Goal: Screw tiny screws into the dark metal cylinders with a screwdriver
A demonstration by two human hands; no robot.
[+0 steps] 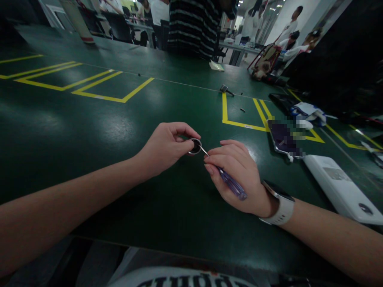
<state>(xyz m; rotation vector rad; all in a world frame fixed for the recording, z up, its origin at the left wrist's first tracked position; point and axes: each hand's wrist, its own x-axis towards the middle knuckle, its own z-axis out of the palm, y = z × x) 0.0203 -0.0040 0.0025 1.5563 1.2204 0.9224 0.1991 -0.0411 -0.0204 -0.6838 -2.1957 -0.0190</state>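
Observation:
Between thumb and fingers, my left hand (170,147) pinches a small round part (195,146) with a shiny metal rim and a dark inside. My right hand (235,171) grips a screwdriver (231,184) by its clear purple handle. The thin metal shaft points up and left, and its tip meets the right edge of the round part; whether it sits inside cannot be made out. Both hands are held just above the green table (167,223), near its front edge. A watch with a pale strap is on my right wrist.
To the right lie a phone (284,139) and a white box-shaped device (341,187). Farther back are a small metal-headed piece (226,90) and a tiny dark part (242,110) beside yellow tape marks (245,126). A person in a striped top (193,28) stands across the table.

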